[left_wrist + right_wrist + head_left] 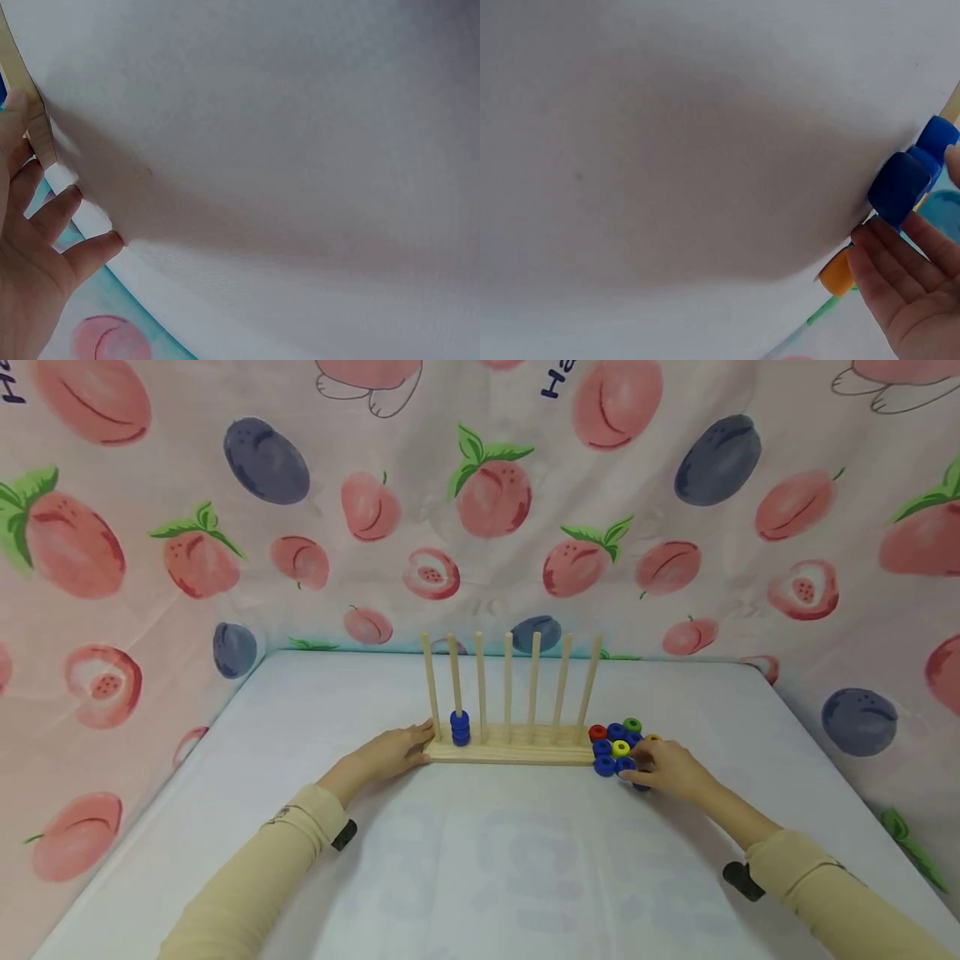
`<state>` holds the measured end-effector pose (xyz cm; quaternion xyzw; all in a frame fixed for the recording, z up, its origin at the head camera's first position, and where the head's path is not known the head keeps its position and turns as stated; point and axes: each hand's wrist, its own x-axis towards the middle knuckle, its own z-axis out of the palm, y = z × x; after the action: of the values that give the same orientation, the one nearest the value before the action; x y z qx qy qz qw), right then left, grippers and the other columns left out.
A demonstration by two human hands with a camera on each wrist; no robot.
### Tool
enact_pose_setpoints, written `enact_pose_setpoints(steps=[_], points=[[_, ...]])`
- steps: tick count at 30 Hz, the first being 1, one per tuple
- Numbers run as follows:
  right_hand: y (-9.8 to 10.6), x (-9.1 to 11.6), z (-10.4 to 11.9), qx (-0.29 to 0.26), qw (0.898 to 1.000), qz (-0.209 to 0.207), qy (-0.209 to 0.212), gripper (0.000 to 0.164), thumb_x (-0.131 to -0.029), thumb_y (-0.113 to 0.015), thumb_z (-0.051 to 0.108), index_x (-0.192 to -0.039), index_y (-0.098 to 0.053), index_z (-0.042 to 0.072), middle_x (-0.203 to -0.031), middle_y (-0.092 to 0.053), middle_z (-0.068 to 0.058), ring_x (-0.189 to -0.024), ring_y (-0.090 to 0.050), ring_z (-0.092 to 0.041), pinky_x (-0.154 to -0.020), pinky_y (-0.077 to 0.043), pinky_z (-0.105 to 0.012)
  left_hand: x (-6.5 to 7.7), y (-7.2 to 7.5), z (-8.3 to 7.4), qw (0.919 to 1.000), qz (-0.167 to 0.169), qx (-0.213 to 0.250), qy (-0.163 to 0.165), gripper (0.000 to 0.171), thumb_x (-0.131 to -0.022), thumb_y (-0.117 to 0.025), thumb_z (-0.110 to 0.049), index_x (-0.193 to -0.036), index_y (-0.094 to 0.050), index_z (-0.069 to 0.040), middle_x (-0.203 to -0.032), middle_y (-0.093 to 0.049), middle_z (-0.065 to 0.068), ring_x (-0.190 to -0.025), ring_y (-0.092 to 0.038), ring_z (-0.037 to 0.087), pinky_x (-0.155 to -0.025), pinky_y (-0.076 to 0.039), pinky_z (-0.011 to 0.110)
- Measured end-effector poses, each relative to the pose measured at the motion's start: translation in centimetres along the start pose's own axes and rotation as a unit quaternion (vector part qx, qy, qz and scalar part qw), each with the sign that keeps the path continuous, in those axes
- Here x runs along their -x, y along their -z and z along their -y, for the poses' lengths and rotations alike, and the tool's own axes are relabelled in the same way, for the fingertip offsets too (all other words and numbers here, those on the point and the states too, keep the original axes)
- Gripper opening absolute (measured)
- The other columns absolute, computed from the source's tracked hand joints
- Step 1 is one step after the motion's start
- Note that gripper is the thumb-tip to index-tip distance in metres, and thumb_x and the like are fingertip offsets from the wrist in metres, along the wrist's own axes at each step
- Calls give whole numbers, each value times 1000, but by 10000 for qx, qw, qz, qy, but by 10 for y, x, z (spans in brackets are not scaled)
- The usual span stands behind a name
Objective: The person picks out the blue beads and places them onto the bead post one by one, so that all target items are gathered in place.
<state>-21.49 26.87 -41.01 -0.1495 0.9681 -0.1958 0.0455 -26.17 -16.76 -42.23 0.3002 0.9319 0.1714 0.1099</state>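
Note:
A wooden peg rack [510,752] with several upright pegs stands on the white table. Blue rings [460,728] are stacked on its second peg from the left. My left hand [393,753] holds the rack's left end, thumb along the near side and fingers at the end; the left wrist view shows the thumb on the wood [41,131]. Beside the right end lies a cluster of loose rings, with a yellow ring [620,749] among blue ones. My right hand [671,768] reaches into them, thumb and fingers apart around a blue ring [900,187]; an orange ring [838,271] lies by the other fingers.
A red ring [597,733] and a green ring [632,725] lie at the cluster's far side, close to the rack. Behind the table hangs a fruit-print cloth [480,568]. Dark wrist devices [742,881] show under the sleeves.

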Motion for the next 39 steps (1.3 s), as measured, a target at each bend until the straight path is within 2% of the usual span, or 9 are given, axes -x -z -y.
enact_pose_setpoints(steps=[6,14,20,27,39], points=[[-1,2,2,67,10000,-57,44,34,-81,-74,24,-94,-65,-6,-88,-68,-15,-79,-63,-24,-72,-57,-42,-2,0,0,10000,45,29,8,54,-96,-54,-23,-141,-38,3,-150,-32,19,-135,-34,41,-112,-31,50],[-5,-1,6,185,9997,-122,-83,27,-80,-74,19,-88,-65,-4,-80,-64,-10,-71,-57,-18,-67,-54,-38,-2,0,1,10000,-10,13,58,56,-96,-55,-23,-142,-36,3,-149,-33,19,-134,-36,40,-111,-32,50],[-5,-3,4,192,9995,-21,-231,29,-81,-73,18,-95,-65,-6,-88,-66,-15,-79,-62,-24,-72,-56,-42,-4,0,2,10000,-53,-4,10,55,-95,-56,-22,-141,-37,3,-148,-33,20,-133,-38,40,-111,-34,50],[-5,-2,3,121,9998,-59,-137,32,-82,-72,18,-98,-65,-8,-92,-67,-18,-84,-64,-30,-75,-56,-45,-1,1,-2,10000,-9,58,58,55,-95,-56,-22,-141,-38,3,-148,-34,20,-133,-39,40,-110,-35,49],[4,-1,9,-16,9993,-387,-2,29,-83,-71,17,-98,-64,-6,-95,-68,-22,-88,-63,-36,-77,-55,-50,-2,2,0,9997,79,99,217,59,-95,-56,-25,-143,-34,0,-150,-31,16,-135,-36,37,-112,-32,48]])
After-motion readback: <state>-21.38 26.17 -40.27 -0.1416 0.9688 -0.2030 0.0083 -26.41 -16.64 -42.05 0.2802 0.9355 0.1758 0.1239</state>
